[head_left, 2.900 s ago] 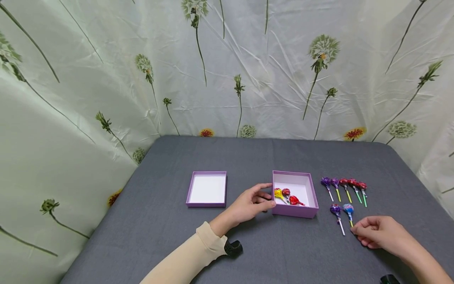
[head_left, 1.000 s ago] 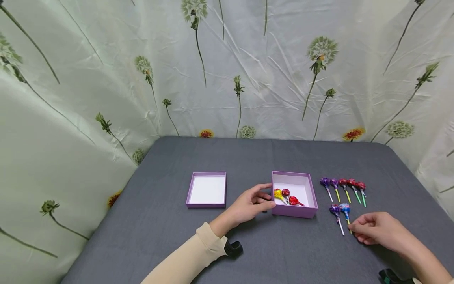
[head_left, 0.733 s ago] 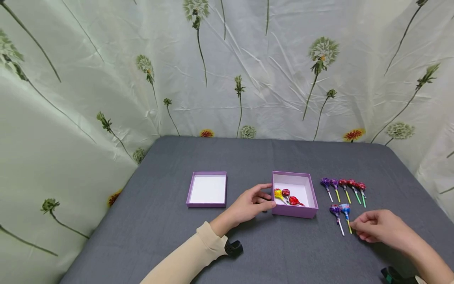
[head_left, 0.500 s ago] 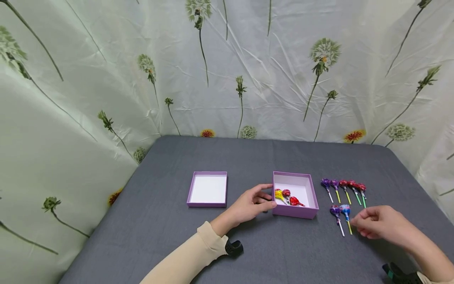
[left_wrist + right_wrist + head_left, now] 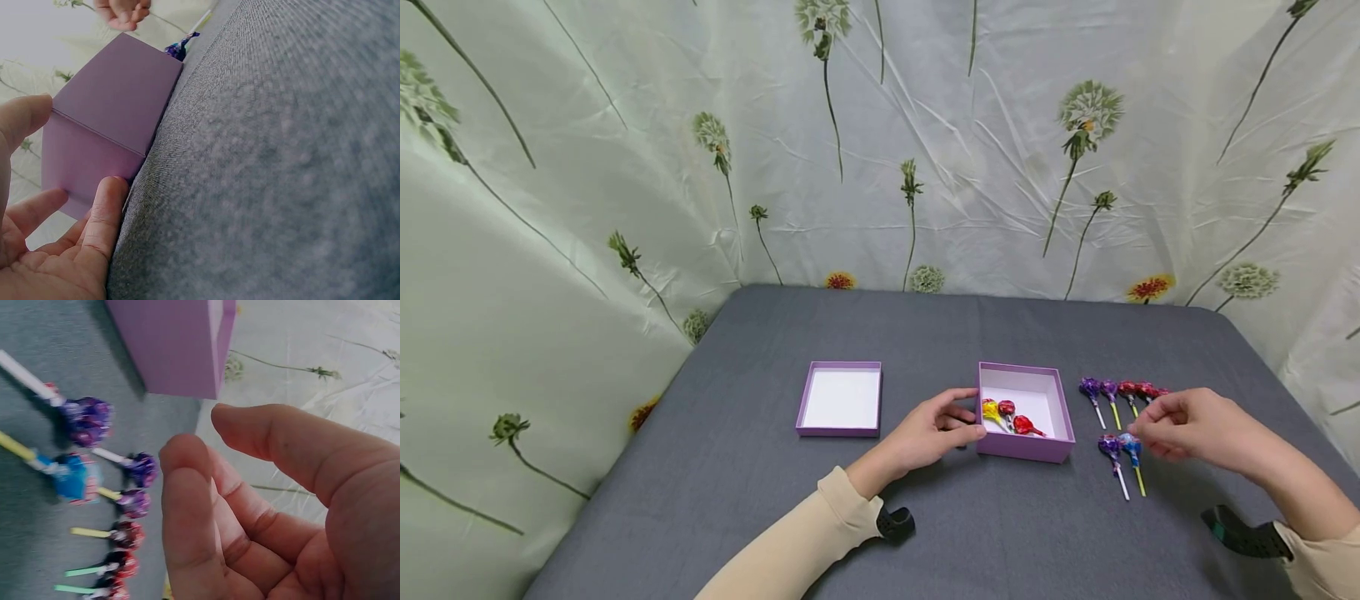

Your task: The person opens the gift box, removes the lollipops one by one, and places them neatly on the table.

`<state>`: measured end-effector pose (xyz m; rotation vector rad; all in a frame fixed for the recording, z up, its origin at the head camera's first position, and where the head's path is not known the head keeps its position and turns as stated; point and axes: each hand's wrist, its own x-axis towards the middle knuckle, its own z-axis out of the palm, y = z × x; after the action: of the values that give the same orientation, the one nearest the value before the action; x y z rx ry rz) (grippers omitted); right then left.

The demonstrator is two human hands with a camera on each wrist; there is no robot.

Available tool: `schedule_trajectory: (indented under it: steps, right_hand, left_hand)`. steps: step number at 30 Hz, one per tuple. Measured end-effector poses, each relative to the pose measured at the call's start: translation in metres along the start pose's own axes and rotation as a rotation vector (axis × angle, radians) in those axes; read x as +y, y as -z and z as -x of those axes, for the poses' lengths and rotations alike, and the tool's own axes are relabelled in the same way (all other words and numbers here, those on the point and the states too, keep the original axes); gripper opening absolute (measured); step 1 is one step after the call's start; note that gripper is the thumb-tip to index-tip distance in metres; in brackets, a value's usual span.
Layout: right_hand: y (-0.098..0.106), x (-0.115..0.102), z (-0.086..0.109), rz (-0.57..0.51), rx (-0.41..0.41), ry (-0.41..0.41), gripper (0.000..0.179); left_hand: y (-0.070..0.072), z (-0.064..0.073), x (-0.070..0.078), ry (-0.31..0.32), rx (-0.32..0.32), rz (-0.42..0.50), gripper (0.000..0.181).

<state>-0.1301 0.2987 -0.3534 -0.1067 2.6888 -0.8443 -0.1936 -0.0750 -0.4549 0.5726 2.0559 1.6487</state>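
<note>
A purple box [image 5: 1026, 450] with a white inside holds a yellow lollipop [image 5: 992, 411], a dark red one [image 5: 1007, 407] and a bright red one [image 5: 1027, 426]. My left hand [image 5: 925, 433] rests against its left side; in the left wrist view the extended fingertips touch the purple wall [image 5: 94, 156]. My right hand [image 5: 1206, 437] is raised to the right of the box, thumb and fingers apart with nothing between them in the right wrist view. Near its fingertips lie a blue lollipop [image 5: 1132, 454] with a yellow stick and a purple lollipop [image 5: 1109, 447] with a white stick, side by side.
Behind these two is a row of two purple lollipops [image 5: 1109, 389] and several red ones [image 5: 1127, 389], partly covered by the right hand in the head view. A shallow purple lid [image 5: 838, 400] lies inside-up to the left on the grey cloth [image 5: 760, 500]. A floral curtain [image 5: 880, 167] hangs behind.
The blue lollipop has shifted left, closer to the purple one beside it. My right hand has released its stick and moved up and away from the front. The left hand stays at the box.
</note>
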Motion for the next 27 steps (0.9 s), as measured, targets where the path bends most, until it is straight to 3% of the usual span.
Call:
schedule_trajectory:
  steps: [17,27]
  right_hand:
    - [0.017,-0.042,-0.033,-0.049,-0.15,0.104,0.019]
    - [0.017,-0.065,-0.058,-0.02,-0.223,0.102,0.019]
  left_hand:
    - [0.0,0.0,0.0,0.007,-0.004,0.0,0.057]
    - [0.001,0.0,0.001,0.012,0.002,-0.002,0.057]
